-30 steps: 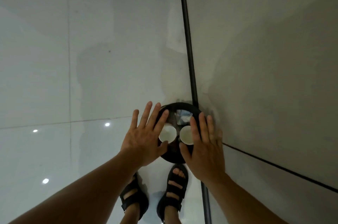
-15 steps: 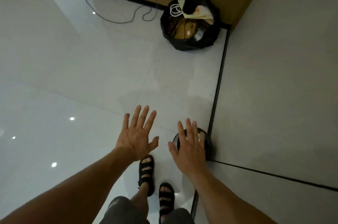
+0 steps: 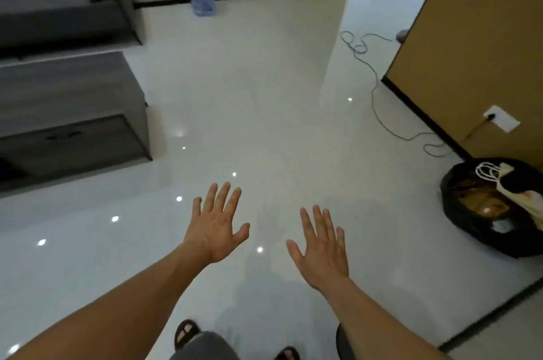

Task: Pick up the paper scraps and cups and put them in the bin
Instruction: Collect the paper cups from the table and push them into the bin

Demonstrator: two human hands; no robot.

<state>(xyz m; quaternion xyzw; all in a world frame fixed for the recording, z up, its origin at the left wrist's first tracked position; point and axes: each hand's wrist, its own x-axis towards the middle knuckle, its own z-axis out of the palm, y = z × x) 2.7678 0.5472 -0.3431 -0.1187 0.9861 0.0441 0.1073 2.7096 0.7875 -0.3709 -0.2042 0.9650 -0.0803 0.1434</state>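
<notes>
Fingers (image 3: pixel 224 198) of the left hand (image 3: pixel 219 232) are straight and fanned apart, and those of the right hand (image 3: pixel 323 248) are straight too, set only a little closer together. Both palms face the floor (image 3: pixel 264 124) and neither holds anything. Held flat and empty like this, well to the near left of the black rubbish bag (image 3: pixel 454 213), the hands look free for another pick-up rather than busy with a load (nothing is pinched, tucked or cradled that I can see). No cups or paper scraps show on the glossy tiles between that bag and the grey low cabinet (image 3: pixel 73 101) far across from it. A dark rounded edge of what I take for the bin (image 3: pixel 340 342) peeks out at the bottom of the view, nearer the person than the bag and just beside the right forearm. It probably stands by the feet so a drop needs little reach, though its inside is hidden. The bag sits open-mouthed against the tan wall (image 3: pixel 470 36), stuffed full, with a grey cable (image 3: pixel 379 113) trailing beyond it. I judge the clearing done or nearly so.
</notes>
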